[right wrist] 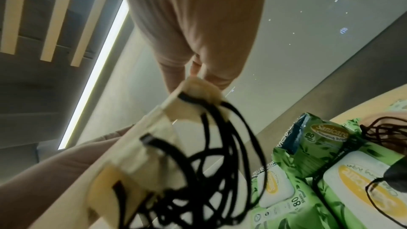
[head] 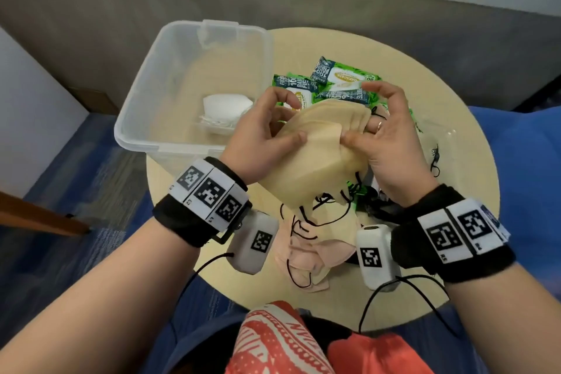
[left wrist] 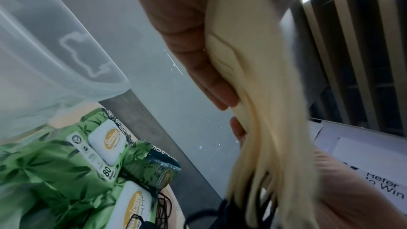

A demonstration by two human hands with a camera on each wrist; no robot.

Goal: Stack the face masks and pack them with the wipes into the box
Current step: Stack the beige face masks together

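- We hold a stack of beige masks (head: 321, 143) above the round bench (head: 473, 161), between both hands.
- Our left hand (head: 261, 133) pinches the stack's left side, thumb on top.
- Our right hand (head: 385, 133) pinches the right side, thumb on top, upper fingers lifted.
- Black ear loops (right wrist: 209, 171) dangle beneath.
- Green wipes packs (head: 340, 82) lie behind the stack.
- The clear box (head: 151, 94), at the left, holds white masks (head: 226, 109).
- Pink masks (head: 312, 255) lie near us.

left hand (head: 261, 130): raised, thumb and fingers pinching | right hand (head: 385, 136): raised opposite, thumb pinching, fingers curled
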